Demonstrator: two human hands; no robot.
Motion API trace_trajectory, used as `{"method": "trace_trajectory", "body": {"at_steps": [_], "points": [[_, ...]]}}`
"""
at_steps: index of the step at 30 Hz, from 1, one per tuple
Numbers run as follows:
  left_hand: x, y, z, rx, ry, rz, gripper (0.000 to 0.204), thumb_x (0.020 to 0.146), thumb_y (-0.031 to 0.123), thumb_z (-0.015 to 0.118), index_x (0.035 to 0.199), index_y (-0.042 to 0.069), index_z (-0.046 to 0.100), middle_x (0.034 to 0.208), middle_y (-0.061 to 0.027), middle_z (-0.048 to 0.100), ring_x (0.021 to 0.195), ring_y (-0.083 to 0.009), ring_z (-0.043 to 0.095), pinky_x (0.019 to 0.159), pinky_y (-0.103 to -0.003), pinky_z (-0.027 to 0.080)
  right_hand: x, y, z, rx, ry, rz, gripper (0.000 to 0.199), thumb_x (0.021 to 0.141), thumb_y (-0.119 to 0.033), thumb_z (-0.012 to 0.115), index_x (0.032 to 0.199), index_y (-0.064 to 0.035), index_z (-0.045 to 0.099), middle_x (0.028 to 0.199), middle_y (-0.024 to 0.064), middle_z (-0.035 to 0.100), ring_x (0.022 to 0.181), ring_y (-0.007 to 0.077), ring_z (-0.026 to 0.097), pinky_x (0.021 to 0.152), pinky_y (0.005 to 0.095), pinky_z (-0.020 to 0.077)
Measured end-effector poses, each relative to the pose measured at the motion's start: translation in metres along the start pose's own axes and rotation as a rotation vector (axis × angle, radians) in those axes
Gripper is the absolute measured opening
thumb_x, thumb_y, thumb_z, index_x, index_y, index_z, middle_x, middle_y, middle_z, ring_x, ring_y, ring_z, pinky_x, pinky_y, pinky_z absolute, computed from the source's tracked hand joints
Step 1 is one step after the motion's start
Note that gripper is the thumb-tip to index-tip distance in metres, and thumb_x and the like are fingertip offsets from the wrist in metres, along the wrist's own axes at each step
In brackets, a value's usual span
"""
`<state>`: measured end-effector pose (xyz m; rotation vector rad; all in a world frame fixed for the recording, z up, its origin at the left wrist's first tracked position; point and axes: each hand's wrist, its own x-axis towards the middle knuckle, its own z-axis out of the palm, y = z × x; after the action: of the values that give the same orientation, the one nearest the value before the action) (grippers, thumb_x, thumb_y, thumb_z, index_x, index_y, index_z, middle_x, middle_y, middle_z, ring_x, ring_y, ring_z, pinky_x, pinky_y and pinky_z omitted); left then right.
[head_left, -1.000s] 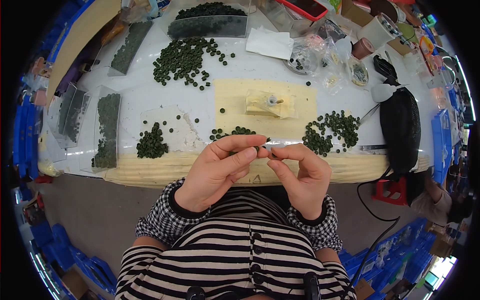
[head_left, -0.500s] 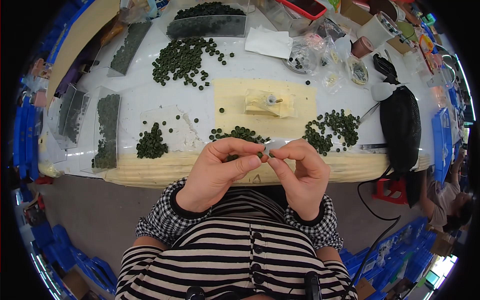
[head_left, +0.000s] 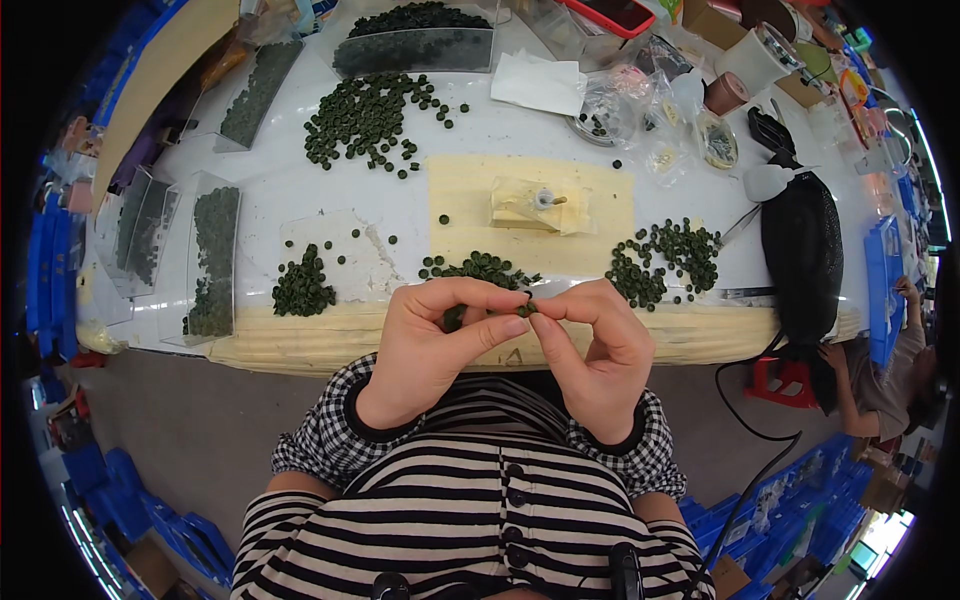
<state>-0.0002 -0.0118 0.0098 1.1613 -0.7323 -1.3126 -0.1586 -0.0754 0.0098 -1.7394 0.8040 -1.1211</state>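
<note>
Pinching green disc (head_left: 526, 309) btwn both hands' fingertips (head_left: 512, 325)

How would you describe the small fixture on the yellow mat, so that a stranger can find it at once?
Start at the white table, then find the pale yellow mat in its middle, just beyond the two hands. On the mat sits a small cream block with a short metal pin on top. It is the only pale raised thing among the dark green discs.

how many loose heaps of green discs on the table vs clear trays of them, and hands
Loose heaps of green discs: 4 (top, left, middle, right)
Clear trays of green discs: 4 ()
Hands: 2 (left hand, right hand)
Total: 10
</note>
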Motion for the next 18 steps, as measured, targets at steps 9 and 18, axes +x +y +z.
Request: {"method": "trace_trajectory", "body": {"at_steps": [9,18], "points": [[0.0019,-0.0045,0.0026,0.206,0.024,0.314,0.024,0.075,-0.008,0.072,0.096,0.002,0.072,0.085,-0.0030,0.066,0.058,-0.0023,0.040,0.055,-0.018,0.036,0.0008,-0.0028,-0.0010,-0.098,-0.009,-0.028,0.017,0.071,0.006,0.071,0.086,-0.0009,0.069,0.079,0.0083,0.065,0.072,0.0193,0.060,0.063,0.0275,0.0459],[0.0012,-0.0026,0.0019,0.214,0.041,0.212,0.021,0.075,-0.010,0.071,0.092,0.001,0.071,0.091,-0.0076,0.066,0.078,-0.0097,0.057,0.066,-0.021,0.043,0.0003,-0.0059,-0.0012,-0.116,-0.016,-0.056,0.019,0.071,0.007,0.070,0.088,-0.0003,0.070,0.078,0.0094,0.064,0.070,0.0204,0.060,0.061,0.0278,0.0457]]}}
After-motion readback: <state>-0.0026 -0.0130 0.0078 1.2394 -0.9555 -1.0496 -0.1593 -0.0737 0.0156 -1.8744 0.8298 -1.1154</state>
